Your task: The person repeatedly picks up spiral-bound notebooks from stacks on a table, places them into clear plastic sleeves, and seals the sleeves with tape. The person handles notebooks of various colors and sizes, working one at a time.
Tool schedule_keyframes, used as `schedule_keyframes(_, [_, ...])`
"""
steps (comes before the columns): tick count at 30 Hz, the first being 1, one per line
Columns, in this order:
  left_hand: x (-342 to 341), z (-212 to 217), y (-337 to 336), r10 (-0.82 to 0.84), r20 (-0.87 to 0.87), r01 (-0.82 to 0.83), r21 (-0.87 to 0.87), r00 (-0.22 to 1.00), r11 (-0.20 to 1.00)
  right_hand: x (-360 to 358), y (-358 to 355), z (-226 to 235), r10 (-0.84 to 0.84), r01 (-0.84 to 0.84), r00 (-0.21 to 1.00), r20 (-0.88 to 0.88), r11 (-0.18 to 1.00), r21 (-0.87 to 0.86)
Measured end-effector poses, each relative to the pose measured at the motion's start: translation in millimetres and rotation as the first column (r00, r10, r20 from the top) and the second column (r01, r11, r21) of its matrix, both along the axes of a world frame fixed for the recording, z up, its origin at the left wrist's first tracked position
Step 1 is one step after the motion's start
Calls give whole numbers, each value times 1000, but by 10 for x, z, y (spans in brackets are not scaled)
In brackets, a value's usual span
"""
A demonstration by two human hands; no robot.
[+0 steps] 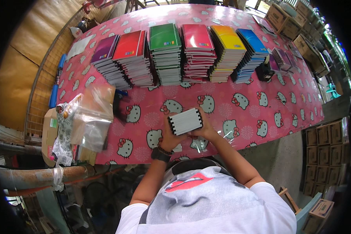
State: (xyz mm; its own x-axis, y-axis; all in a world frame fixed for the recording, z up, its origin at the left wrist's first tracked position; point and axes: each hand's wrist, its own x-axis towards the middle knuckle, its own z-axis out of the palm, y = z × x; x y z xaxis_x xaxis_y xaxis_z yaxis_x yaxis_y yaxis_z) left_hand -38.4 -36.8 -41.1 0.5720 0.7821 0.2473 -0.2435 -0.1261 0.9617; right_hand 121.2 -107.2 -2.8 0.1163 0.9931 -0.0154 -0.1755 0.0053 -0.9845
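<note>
Both my hands hold a small stack of spiral notebooks (186,121) on edge, just above the near side of the pink cartoon-cat tablecloth (238,117). My left hand (168,137), with a dark wristwatch, grips its left end. My right hand (205,128) grips its right end and underside. A bit of clear plastic wrap (199,143) lies on the cloth under my hands. Further back stands a row of several notebook stacks: purple (105,58), red (132,56), green (165,50), pink-red (199,50), yellow (227,50) and blue (250,52).
A pile of clear plastic bags (91,117) sits at the table's left edge beside an open cardboard box (48,134). A black tape dispenser (264,72) and loose notebooks (282,58) lie at right. Cardboard cartons (325,152) are stacked on the floor at right and far back.
</note>
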Motion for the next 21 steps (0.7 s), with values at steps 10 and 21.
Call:
schedule_keyframes(10, [-5, 393, 146, -73, -113, 55, -158, 991, 986, 284, -36, 103, -151, 114, 912, 381, 986, 120])
schedule_keyframes(21, [98, 348, 281, -170, -342, -52, -555, 924, 830, 716, -190, -494, -249, 501, 214, 944, 858, 112])
